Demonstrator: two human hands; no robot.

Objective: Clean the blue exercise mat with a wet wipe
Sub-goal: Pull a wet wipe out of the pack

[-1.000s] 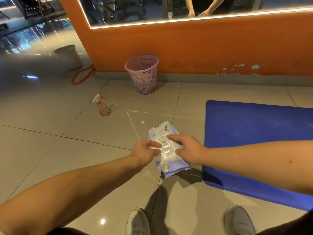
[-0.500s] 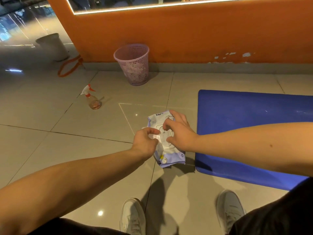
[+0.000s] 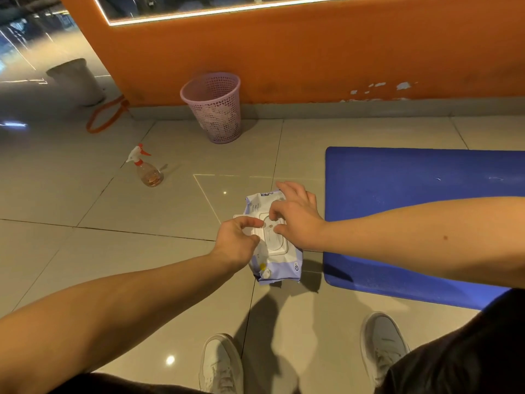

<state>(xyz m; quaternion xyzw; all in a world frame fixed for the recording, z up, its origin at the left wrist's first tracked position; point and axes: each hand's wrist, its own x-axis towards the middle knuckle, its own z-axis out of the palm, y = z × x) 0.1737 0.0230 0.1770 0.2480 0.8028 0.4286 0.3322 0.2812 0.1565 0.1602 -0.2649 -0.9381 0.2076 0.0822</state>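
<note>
Lid [image 3: 246, 223] now wider open — right fingers [image 3: 279, 207] seemingly inside mouth of wipes pack [image 3: 279, 267]

Ahead of you runs an orange wall [image 3: 312, 52], with a mirror [image 3: 170, 4] set high in it and a bright light strip [image 3: 227, 9] along the mirror's lower edge. A grey skirting [image 3: 341, 110] closes the wall's foot; above it, at your right, pale patches [image 3: 403, 86] show where paint is missing. The floor [image 3: 85, 251] is glossy beige tile with dark joints and small spots of reflected light. A pink perforated basket [image 3: 216, 109] stands upright against the skirting. At your left, past the wall's end, a grey bucket [image 3: 75, 81] stands with an orange hose loop [image 3: 105, 118] just beside it. A spray bottle [image 3: 147, 172] stands alone on the tiles.
</note>
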